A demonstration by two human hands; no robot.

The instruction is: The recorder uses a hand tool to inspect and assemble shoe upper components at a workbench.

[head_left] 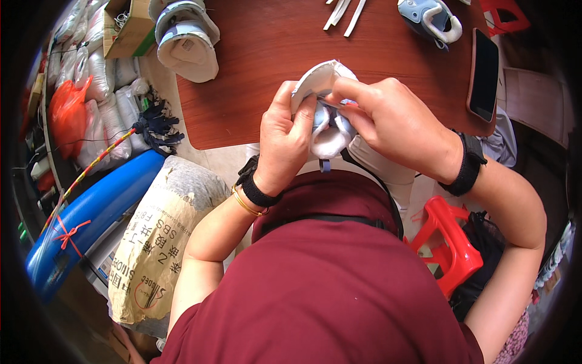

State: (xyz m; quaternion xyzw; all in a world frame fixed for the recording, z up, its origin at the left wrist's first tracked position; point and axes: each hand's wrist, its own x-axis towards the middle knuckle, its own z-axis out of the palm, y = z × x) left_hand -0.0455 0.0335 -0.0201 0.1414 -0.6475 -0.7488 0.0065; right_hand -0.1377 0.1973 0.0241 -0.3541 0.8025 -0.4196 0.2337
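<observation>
Just off the table's front edge, I hold a small light-blue and white shoe upper [330, 141] with a padded white collar. My left hand [285, 136] is closed on its left side, thumb pressed against the pale inner face. Across from it, my right hand [388, 112] is closed too, its thumb and bent fingers pinching the upper near its middle. Whether anything small sits between those fingertips is hidden. The upper's wide pale end points away from me.
On the brown table [254, 91] are stacked shoe uppers [188, 54], white strips [345, 15], another blue upper [427, 21] and a phone [483, 76]. A red stool [448, 242] stands at right; at left are a filled sack [163, 242], blue roll [91, 218] and plastic bags [97, 103].
</observation>
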